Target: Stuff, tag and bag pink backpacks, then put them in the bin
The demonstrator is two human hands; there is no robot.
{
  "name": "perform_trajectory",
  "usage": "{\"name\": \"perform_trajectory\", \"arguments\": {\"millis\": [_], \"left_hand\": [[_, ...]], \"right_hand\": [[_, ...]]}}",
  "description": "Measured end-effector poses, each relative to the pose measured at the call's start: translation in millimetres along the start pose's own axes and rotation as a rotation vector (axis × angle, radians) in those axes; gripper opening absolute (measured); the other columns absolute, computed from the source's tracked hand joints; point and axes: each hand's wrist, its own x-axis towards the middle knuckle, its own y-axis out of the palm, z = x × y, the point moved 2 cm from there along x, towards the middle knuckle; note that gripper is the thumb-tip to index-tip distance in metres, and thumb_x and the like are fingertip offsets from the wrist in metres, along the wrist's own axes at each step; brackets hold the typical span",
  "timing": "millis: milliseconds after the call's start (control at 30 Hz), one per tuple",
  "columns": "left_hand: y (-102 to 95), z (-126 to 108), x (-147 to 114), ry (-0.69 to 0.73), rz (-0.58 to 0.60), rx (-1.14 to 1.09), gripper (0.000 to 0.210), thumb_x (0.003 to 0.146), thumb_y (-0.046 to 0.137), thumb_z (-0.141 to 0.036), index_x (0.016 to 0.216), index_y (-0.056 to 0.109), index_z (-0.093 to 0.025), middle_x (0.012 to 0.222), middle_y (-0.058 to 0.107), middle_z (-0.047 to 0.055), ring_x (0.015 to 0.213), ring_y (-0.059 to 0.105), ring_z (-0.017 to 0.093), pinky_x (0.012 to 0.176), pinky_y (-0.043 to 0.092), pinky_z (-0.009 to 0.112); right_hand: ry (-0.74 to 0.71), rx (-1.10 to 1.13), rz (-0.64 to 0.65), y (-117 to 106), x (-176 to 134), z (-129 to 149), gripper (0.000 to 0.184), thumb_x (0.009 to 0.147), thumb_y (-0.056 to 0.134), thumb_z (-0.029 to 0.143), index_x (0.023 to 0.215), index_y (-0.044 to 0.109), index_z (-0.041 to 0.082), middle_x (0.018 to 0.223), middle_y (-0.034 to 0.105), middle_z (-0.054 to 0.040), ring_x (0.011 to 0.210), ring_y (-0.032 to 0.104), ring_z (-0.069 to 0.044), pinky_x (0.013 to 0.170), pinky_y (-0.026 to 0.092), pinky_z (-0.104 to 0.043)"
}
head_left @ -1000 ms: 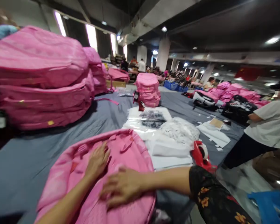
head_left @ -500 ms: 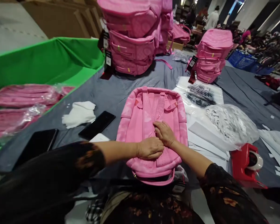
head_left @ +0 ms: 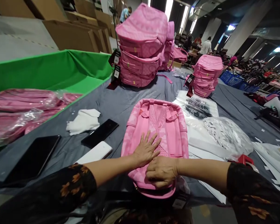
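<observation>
A pink camouflage backpack (head_left: pixel 136 124) lies in front of me with its strap side up, its top end pointing away. My left hand (head_left: pixel 144 151) presses flat on the back panel, fingers spread over a shoulder strap (head_left: pixel 162 143). Just below and to the right, my right hand (head_left: pixel 162 171) is closed, knuckles up, against the lower part of the bag. Its fingertips are hidden, so what they grip cannot be seen. The two hands touch or nearly touch.
Stuffed pink backpacks (head_left: pixel 140 49) stand behind, with another backpack (head_left: pixel 206 76) to the right. Phones (head_left: pixel 100 133) and a white cloth (head_left: pixel 84 121) lie at left, beside a green bin (head_left: pixel 88 67). Plastic bags (head_left: pixel 228 133), papers and a red tape dispenser (head_left: pixel 245 160) are at right.
My left hand has gone from curled to spread flat, a little higher on the bag. My right hand has moved down towards the bag's near end and closed. The view has tilted up.
</observation>
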Motion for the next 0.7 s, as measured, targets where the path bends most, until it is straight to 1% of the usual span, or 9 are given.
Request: {"name": "perform_trajectory", "arguments": {"millis": [133,233,300,400,500,600,633,667,700], "left_hand": [[16.9,7.6,0.9,0.009,-0.040,-0.007,0.059,0.101,0.043,-0.048,0.157,0.036,-0.030,0.167,0.028,0.007,0.154,0.008,0.042,0.121,0.005,0.067],[17.8,12.6,9.1,0.000,-0.063,-0.013,0.056,0.102,0.042,-0.046,0.155,0.039,-0.032,0.165,0.031,0.005,0.154,0.010,0.041,0.121,0.006,0.066],[14.1,12.9,13.3,-0.004,-0.061,-0.011,0.054,0.102,0.042,-0.043,0.155,0.041,-0.031,0.165,0.033,0.006,0.154,0.011,0.041,0.121,0.007,0.067],[10.3,7.2,7.5,-0.011,-0.055,0.010,0.053,0.102,0.042,-0.038,0.154,0.042,-0.030,0.164,0.034,0.006,0.154,0.015,0.040,0.121,0.010,0.066],[15.5,-4.5,-17.1,-0.001,-0.035,0.059,0.062,0.097,0.050,-0.034,0.157,0.035,-0.031,0.165,0.031,0.006,0.154,0.013,0.040,0.121,0.008,0.065],[20.2,-18.4,-50.2,0.051,-0.027,0.060,0.075,0.092,0.056,-0.047,0.160,0.028,-0.031,0.167,0.027,0.008,0.153,0.012,0.042,0.121,0.009,0.063],[18.5,-22.4,-59.1,0.068,-0.021,0.042,0.075,0.092,0.054,-0.054,0.159,0.029,-0.030,0.166,0.028,0.008,0.152,0.014,0.043,0.120,0.012,0.063],[14.5,-25.7,-65.0,0.081,-0.009,0.024,0.075,0.093,0.050,-0.061,0.159,0.031,-0.030,0.165,0.030,0.009,0.151,0.019,0.044,0.118,0.016,0.063],[8.0,-28.0,-67.1,0.085,0.006,0.011,0.076,0.093,0.046,-0.066,0.157,0.035,-0.029,0.163,0.034,0.011,0.148,0.024,0.045,0.116,0.021,0.063]], "right_hand": [[-0.048,0.070,0.027,26.9,6.1,-22.3,0.016,0.086,0.059,0.029,0.099,0.064,0.021,0.088,0.068,-0.0037,0.082,0.060,-0.019,0.079,0.043,-0.035],[-0.012,0.036,0.050,36.8,5.8,-37.6,0.014,0.084,0.058,0.027,0.096,0.064,0.023,0.088,0.068,-0.0042,0.084,0.060,-0.020,0.081,0.043,-0.036],[0.033,-0.016,0.020,36.4,4.8,-39.5,0.015,0.083,0.058,0.025,0.096,0.065,0.022,0.087,0.067,-0.0046,0.084,0.058,-0.020,0.082,0.043,-0.036],[0.082,-0.118,-0.086,36.6,5.2,-25.0,0.013,0.084,0.058,0.031,0.091,0.064,0.020,0.081,0.063,-0.0047,0.078,0.055,-0.021,0.078,0.042,-0.037],[0.107,-0.247,-0.245,43.1,4.2,0.4,0.018,0.088,0.057,0.036,0.086,0.061,0.019,0.078,0.059,-0.0044,0.076,0.052,-0.020,0.074,0.041,-0.037],[0.153,-0.348,-0.421,37.7,-6.8,11.6,0.013,0.094,0.052,0.026,0.090,0.061,0.019,0.080,0.061,-0.0038,0.077,0.052,-0.019,0.076,0.041,-0.035],[0.211,-0.372,-0.466,29.9,-13.1,7.6,0.012,0.095,0.051,0.023,0.092,0.062,0.019,0.083,0.063,-0.0043,0.077,0.053,-0.019,0.077,0.042,-0.035],[0.310,-0.389,-0.500,19.4,-20.6,-0.9,0.013,0.095,0.050,0.019,0.095,0.063,0.019,0.087,0.065,-0.0057,0.079,0.054,-0.019,0.077,0.043,-0.034],[0.455,-0.396,-0.519,7.3,-28.8,-13.4,0.016,0.095,0.049,0.016,0.101,0.064,0.018,0.095,0.067,-0.0081,0.084,0.056,-0.020,0.078,0.044,-0.034]]}}
